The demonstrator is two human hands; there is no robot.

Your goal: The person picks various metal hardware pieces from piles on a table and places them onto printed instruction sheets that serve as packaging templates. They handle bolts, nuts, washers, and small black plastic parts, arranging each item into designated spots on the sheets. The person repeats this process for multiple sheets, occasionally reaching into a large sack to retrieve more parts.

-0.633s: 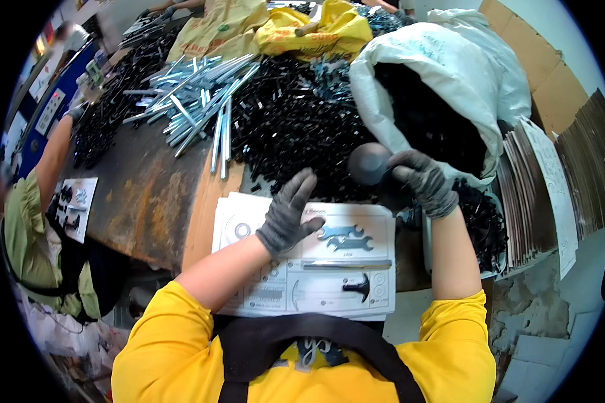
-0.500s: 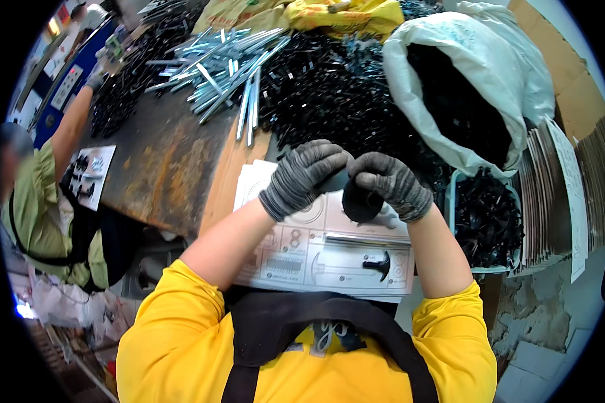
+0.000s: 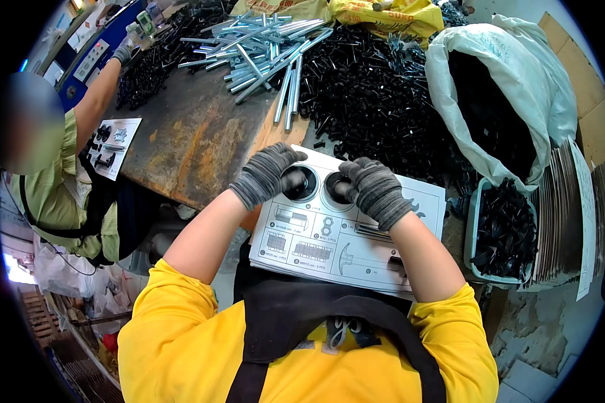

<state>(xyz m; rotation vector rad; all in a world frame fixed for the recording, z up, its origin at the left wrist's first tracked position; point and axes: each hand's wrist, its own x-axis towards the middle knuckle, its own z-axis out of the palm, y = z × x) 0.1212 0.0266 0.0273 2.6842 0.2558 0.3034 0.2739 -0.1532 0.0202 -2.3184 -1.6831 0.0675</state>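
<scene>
Pressing two black round knobs, one [image 3: 301, 183] gripped under the gloved left hand [image 3: 265, 173] and one [image 3: 335, 189] under the right hand [image 3: 375, 190], at the printed card's [image 3: 329, 245] far edge; uneven pressure could probably tip either knob off.

Only one view on my end: a head-worn fisheye looking steeply down, close over the white printed card [image 3: 346, 232] at frame centre. The rusty brown metal worktable [image 3: 188, 138] fills the upper left, edges bending toward the rim.
</scene>
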